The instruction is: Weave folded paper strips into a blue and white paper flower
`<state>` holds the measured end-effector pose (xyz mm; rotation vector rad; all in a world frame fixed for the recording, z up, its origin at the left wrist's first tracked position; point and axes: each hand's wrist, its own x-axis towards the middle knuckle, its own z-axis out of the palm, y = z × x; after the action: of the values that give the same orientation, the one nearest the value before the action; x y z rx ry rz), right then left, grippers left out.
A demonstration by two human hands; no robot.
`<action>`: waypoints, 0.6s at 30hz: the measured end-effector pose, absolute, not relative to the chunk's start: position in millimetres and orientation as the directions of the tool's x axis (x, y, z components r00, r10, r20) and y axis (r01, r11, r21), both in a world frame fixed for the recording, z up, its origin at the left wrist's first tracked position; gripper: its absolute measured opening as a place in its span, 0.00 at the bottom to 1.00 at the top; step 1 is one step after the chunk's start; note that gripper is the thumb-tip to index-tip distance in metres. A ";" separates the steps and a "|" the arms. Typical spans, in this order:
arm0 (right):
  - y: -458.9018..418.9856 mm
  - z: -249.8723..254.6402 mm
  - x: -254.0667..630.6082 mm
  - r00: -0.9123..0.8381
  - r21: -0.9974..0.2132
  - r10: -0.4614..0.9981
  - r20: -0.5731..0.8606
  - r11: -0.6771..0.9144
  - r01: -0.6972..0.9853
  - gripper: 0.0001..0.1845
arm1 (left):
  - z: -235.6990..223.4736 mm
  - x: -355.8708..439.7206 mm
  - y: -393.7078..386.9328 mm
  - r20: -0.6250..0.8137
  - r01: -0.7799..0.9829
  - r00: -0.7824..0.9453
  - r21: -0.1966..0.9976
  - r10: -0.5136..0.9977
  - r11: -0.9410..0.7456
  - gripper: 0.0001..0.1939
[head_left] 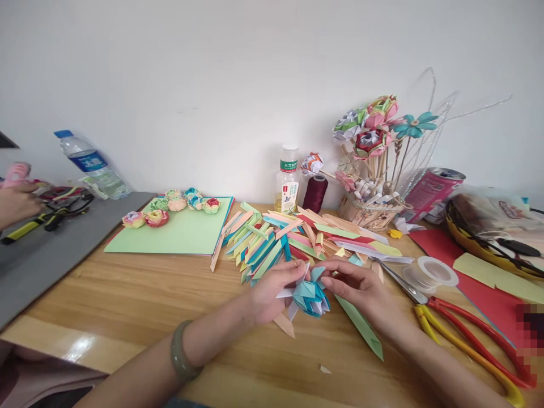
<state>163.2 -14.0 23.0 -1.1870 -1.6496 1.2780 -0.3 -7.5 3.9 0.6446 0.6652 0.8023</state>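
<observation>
Between my two hands is a blue and white folded paper flower, held just above the table. My left hand grips it from the left, thumb on top, with white paper points sticking out beside the fingers. With fingertips pinched, my right hand holds a light blue petal at the flower's upper right. Behind the hands lies a heap of folded paper strips in green, blue, peach, yellow and red. One green strip lies under my right hand.
Scissors and a spool lie at right. Behind stand a drink bottle, maroon thread and a basket of paper flowers. Small paper flowers rest on green sheets. Another person's hand is far left.
</observation>
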 end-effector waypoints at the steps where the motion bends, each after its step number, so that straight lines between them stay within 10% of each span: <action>1: -14.3 23.5 162.6 -0.308 -0.964 0.951 0.006 0.087 0.251 0.12 | 4.1 0.5 -8.0 -0.293 -0.399 0.520 0.747 0.802 0.532 0.15; 18: -19.7 9.9 162.9 -0.265 -0.699 0.874 0.407 0.484 0.526 0.08 | 5.2 1.4 -16.4 0.045 0.149 0.285 0.985 0.958 -0.091 0.15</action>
<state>162.9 -19.7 9.9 -1.1602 -1.9361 0.5548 1.4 -16.4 5.2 1.4990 1.0741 0.9628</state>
